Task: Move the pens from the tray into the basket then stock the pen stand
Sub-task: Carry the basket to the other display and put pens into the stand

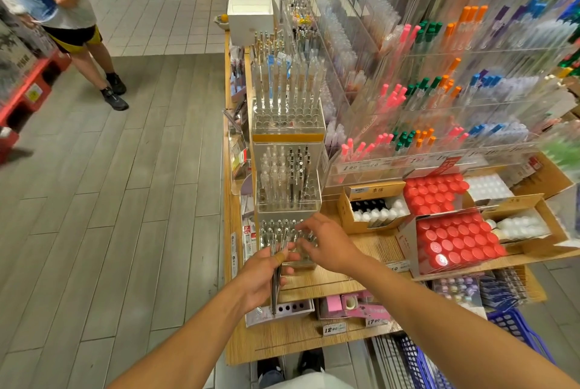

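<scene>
At wooden shelf edge (317, 282), from head view: your left hand (263, 278) clamps slim bundle of dark metallic pens (277, 272), shafts running down through fist. Your right hand (326, 244) hovers over clear acrylic pen stand (288, 235), fingers spread, gripping nothing. Stand's lowest tier shows rows of round holes, few glossy pens upright. Blue plastic lattice basket (514, 329) sits low right.

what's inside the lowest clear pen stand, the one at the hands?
The lowest pen stand shows rows of silvery pens upright in its far holes. The right hand and left hand, gripping a pen bundle, cover its near rows.
</scene>
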